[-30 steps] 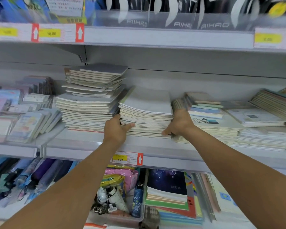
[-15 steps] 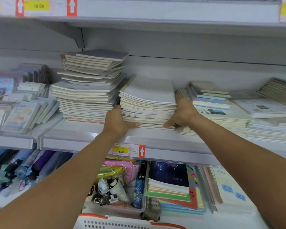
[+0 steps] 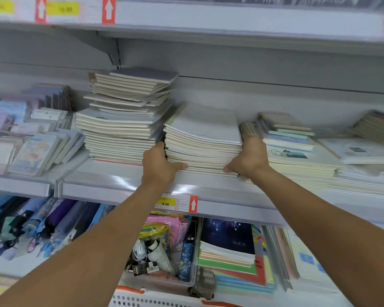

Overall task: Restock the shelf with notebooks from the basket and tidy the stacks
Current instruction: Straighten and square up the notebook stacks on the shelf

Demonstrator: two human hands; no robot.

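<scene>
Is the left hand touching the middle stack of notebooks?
Touching. The head view shows the left hand pressed against the left side of the middle stack, thumb along its bottom front edge, no gap visible.

- I read "6.00" in dark digits on the yellow price tag on the front rail of the middle shelf; the small print beside it is too fine for me to make out.
- A white up-arrow on a red patch sits at the right end of that same label strip.
- On the upper shelf rail I see a yellow tag that seems to end in ".00"; blur hides the leading digits.
- Two more red arrow patches flank it.
- The dark blue notebook cover below carries pale characters, unreadable to me.
- A black hang tag on the umbrellas shows white print, illegible.
</scene>
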